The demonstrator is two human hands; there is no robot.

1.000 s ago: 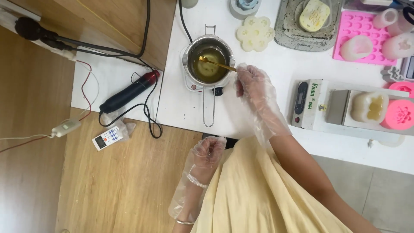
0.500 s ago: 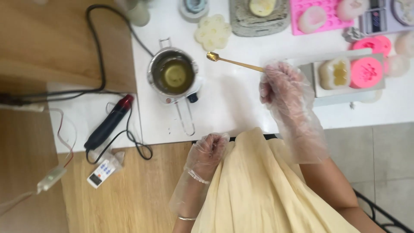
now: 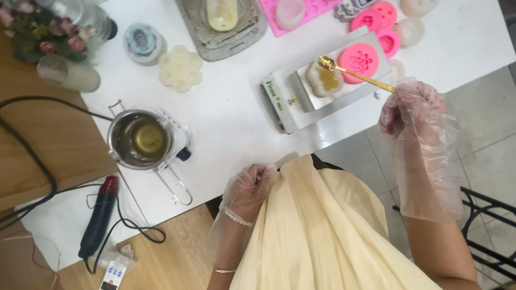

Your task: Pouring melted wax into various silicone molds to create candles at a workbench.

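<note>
1. A smooth white table (image 3: 236, 123) carries the work.
2. A round steel melting pot (image 3: 141, 140), shiny, holds yellowish liquid wax and stands well left of the hands.
3. A flat grey scale (image 3: 290, 102) bears a pale flower-shaped silicone mould (image 3: 324, 80) beside a round pink mould (image 3: 358, 59).
4. The right hand (image 3: 411, 107), in a crinkled clear plastic glove, is closed tightly around a thin golden metal spoon (image 3: 355, 73); its bowl hovers over the pale mould.
5. The left hand (image 3: 248, 188), gloved likewise, is curled shut, pressing cream fabric (image 3: 322, 231) at the table edge.
</note>
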